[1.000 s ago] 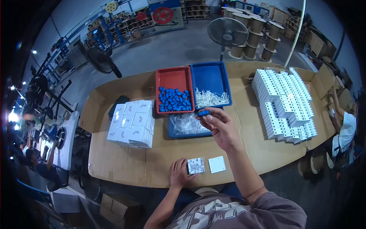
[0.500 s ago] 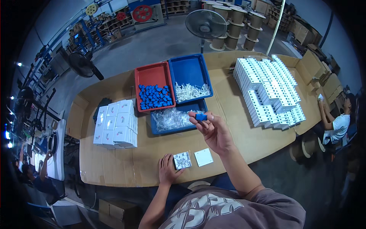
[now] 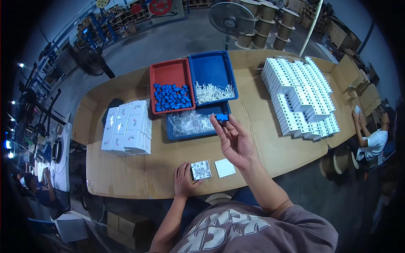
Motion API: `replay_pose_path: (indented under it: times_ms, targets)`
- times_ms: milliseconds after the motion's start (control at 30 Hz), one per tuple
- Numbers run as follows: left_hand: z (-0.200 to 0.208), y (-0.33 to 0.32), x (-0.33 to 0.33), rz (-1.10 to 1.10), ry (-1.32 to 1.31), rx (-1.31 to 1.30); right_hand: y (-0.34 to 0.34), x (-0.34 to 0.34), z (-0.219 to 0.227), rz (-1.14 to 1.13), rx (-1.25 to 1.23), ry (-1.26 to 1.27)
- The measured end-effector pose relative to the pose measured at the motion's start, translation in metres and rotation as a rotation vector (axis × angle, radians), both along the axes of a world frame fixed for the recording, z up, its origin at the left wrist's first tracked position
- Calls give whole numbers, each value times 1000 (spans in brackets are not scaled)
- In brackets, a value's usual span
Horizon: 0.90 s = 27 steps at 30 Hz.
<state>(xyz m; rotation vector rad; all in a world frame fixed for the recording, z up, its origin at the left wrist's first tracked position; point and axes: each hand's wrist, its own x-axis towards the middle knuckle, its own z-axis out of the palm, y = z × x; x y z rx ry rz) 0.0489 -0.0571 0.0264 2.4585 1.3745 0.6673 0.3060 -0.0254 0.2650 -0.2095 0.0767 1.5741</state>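
Note:
My right hand is raised over the front of the table, pinching a small blue plastic connector between thumb and fingertips. Flat on the cardboard lies my left hand, fingers stretched out, its thumb close to an open white square box. Small clear and white parts fill that box, too small to tell apart. A flat white square cover lies just to its right. Beyond the right hand, a red tray holds many similar blue connectors.
A blue tray contains white sticklike parts; another blue tray contains clear plastic bags. Stacked white boxes stand left, and a large stack of white units right. A fan is behind the table; a co-worker sits far right.
The view has tilted, so the table sits slightly higher in the picture. My right hand still holds the blue connector, now turned a little with the fingers more upright. The left hand stays beside the box.

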Motion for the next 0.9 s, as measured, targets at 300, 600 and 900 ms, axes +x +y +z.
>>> replay_pose_path:
  times_ms: [300,600,900]
  targets:
    - [-8,1,-3,50,51,-89,9,-12,-52,124,162,-917]
    - [-4,12,-10,48,-51,-135,-10,-46,-211,116,367,-2035]
    - [1,7,-13,53,-50,-162,-13,-73,-243,88,507,-2186]
